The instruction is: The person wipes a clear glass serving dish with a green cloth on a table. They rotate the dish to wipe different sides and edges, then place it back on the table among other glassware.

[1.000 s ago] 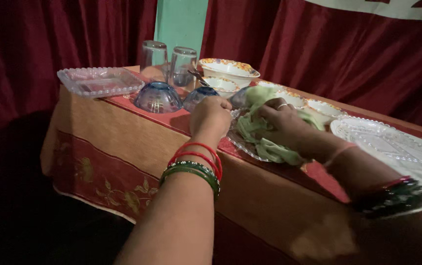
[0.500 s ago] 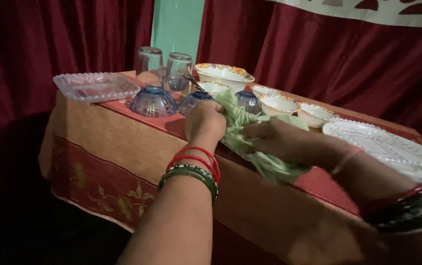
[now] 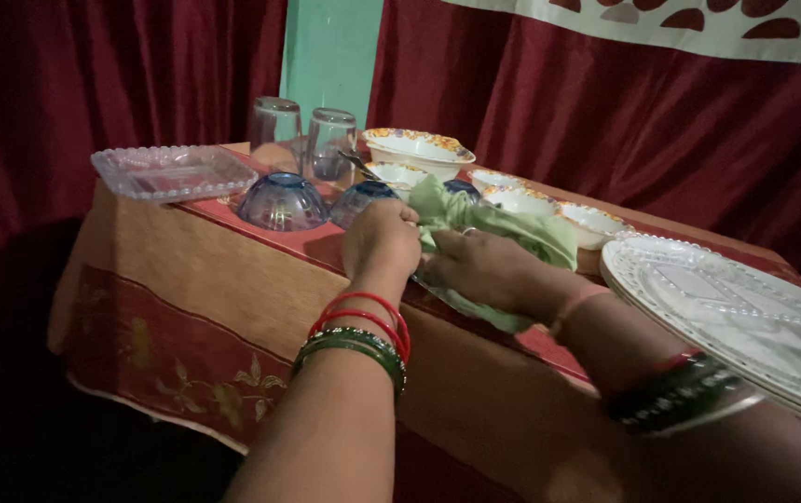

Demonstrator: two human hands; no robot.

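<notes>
- Near the surface's (image 3: 232, 270) front edge, mid-length: green cloth (image 3: 503, 228) bunched over a clear plate (image 3: 433, 284).
- Left hand (image 3: 382, 237) fisted, fingers clamped on the cloth's left end.
- Right hand (image 3: 484, 265) pressed on the cloth, fingers curled into it.
- Cloth's long axis running left-right, between both hands.
- Blue bowls (image 3: 284, 200) just behind, upside down.

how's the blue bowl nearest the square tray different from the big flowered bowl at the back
The blue bowl is see-through tinted glass, turned upside down near the table's front edge. The flowered bowl is opaque white with an orange patterned rim, stands upright, and is wider, set farther back beside the glasses. Both are round and rest on the same red cloth.
</notes>
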